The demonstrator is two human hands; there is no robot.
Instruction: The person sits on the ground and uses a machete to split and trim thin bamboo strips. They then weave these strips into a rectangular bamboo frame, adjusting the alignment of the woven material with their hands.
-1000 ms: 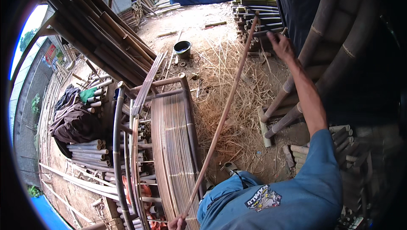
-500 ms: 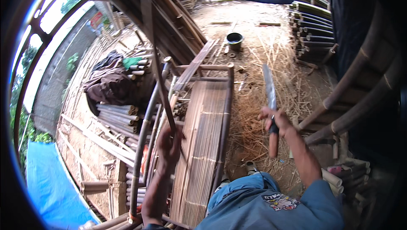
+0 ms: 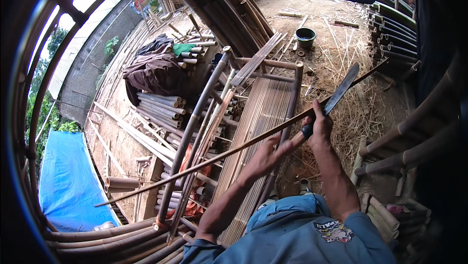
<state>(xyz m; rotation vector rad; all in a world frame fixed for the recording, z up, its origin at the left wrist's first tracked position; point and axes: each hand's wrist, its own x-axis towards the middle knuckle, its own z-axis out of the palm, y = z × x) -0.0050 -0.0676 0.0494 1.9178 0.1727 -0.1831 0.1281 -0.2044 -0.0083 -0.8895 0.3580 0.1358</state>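
Observation:
My right hand (image 3: pixel 321 123) is closed round the black grip of a machete (image 3: pixel 342 89), whose blade points up to the far right. A long, thin bamboo strip (image 3: pixel 214 159) slants across the view from lower left to upper right, crossing at my right hand and along the blade. The right fingers seem to pinch the strip too. Just under it, my left hand (image 3: pixel 265 157) has its fingers stretched out beside the machete's wooden handle end; whether they touch it I cannot tell. Below lies a bamboo frame bed (image 3: pixel 236 166) of slats.
A bamboo post (image 3: pixel 187 142) rises left of the bed. Bamboo poles (image 3: pixel 158 110) lie stacked near a dark cloth (image 3: pixel 153 76). Ahead stands a black bucket (image 3: pixel 305 37); shavings (image 3: pixel 360 118) litter the ground. Curved bamboo rails (image 3: pixel 409 127) are at the right, a blue tarp (image 3: pixel 68 181) at the left.
The strip, upright in my left hand before, now slants across to my right hand. My left hand has moved right and opened. The machete has tilted rightward, and the view has shifted.

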